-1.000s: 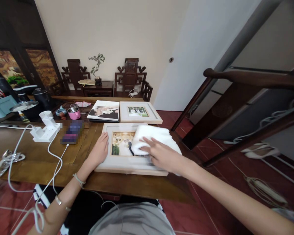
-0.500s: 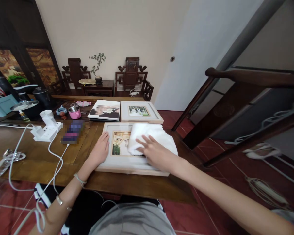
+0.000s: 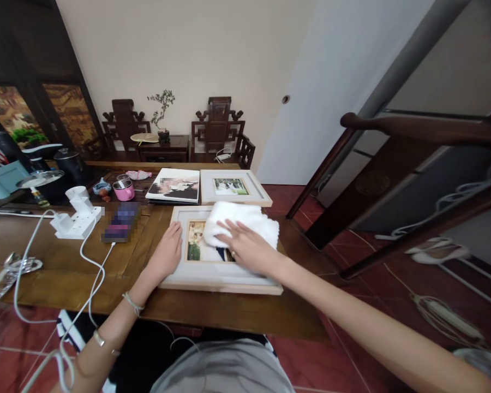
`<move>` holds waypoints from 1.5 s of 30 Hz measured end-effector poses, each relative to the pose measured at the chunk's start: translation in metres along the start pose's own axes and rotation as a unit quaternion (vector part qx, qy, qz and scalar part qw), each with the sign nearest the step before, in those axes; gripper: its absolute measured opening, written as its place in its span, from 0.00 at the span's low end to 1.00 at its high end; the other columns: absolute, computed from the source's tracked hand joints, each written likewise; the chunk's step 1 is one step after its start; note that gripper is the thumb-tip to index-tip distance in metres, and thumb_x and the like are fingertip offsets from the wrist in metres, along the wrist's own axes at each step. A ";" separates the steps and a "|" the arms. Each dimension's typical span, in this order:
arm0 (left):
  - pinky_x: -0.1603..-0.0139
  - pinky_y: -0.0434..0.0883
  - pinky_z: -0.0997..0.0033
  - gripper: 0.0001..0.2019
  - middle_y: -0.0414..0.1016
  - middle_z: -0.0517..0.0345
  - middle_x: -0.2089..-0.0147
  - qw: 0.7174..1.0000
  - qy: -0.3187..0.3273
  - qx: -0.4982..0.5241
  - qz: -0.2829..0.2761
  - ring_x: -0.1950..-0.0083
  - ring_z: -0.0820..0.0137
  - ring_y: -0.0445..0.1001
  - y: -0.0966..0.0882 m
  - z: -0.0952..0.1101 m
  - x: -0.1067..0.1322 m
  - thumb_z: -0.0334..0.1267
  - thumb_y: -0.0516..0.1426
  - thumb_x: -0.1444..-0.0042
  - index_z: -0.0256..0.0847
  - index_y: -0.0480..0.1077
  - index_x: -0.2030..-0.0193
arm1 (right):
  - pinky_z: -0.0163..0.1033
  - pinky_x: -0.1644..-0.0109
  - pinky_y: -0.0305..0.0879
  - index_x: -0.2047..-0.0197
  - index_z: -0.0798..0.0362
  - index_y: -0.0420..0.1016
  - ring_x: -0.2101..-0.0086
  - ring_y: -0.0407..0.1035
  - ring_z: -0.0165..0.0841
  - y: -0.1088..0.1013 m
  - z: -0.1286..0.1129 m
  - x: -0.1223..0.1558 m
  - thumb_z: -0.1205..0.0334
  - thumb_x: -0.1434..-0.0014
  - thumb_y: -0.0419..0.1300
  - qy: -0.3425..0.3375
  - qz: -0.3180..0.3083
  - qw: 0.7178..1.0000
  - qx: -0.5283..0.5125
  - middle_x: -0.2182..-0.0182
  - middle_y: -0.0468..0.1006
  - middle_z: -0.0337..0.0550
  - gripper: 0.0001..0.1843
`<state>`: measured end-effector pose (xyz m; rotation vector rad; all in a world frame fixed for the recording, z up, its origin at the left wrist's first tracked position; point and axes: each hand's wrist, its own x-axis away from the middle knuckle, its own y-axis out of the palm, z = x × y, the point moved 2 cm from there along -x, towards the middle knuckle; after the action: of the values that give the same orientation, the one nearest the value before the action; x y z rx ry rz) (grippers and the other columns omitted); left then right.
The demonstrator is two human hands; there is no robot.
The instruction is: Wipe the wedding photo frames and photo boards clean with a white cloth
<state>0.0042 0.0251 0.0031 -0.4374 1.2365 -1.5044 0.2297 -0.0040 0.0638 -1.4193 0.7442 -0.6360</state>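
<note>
A light wooden picture frame (image 3: 225,286) with a wide pale mount and a photo lies flat near the table's front edge. My left hand (image 3: 169,250) grips its left side, fingers over the border. Under my right hand (image 3: 245,245) is a folded white cloth (image 3: 239,214), pressed onto the glass with the fingers spread over it. The cloth covers the upper right of the frame and part of the photo. Just behind lies a second framed photo (image 3: 231,186), and beside that a white photo book or panel (image 3: 174,185).
Left on the wooden table (image 3: 141,289) are a blurred-out phone (image 3: 121,221), a white power strip (image 3: 79,222) with cables, a silver hair claw (image 3: 12,275) and a pink cup (image 3: 123,190). A dark wooden chair (image 3: 376,169) stands close on the right.
My right hand has slid the white cloth left and slightly away from me across the glass. My left hand and the frame have stayed in place.
</note>
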 end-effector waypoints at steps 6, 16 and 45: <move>0.31 0.53 0.50 0.23 0.57 0.35 0.33 1.000 -0.001 0.004 -0.002 0.30 0.58 0.52 -0.001 0.000 0.000 0.34 0.42 0.37 0.25 0.61 0.39 | 0.60 0.37 0.47 0.39 0.59 0.65 0.36 0.46 0.54 0.011 0.032 -0.035 0.78 0.47 0.51 0.038 0.027 0.998 0.053 0.35 0.56 0.57 0.30; 0.31 0.55 0.51 0.22 0.60 0.38 0.34 0.999 0.007 0.010 0.032 0.31 0.59 0.54 0.005 -0.002 0.000 0.33 0.43 0.37 0.28 0.62 0.40 | 0.52 0.42 0.60 0.42 0.56 0.68 0.42 0.60 0.47 -0.042 -0.045 0.036 0.81 0.49 0.47 -0.090 -0.148 0.981 -0.087 0.42 0.68 0.58 0.32; 0.32 0.55 0.49 0.22 0.58 0.35 0.33 1.000 0.006 0.012 0.013 0.30 0.58 0.53 0.001 0.000 0.001 0.33 0.42 0.37 0.27 0.60 0.39 | 0.42 0.50 0.67 0.40 0.46 0.67 0.48 0.68 0.42 -0.049 -0.035 0.042 0.84 0.52 0.48 -0.079 -0.185 0.968 -0.148 0.40 0.66 0.52 0.39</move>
<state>0.0046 0.0244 0.0021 -0.3948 1.2274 -1.4997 0.2313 -0.0611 0.1098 -1.8879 0.4614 -0.7069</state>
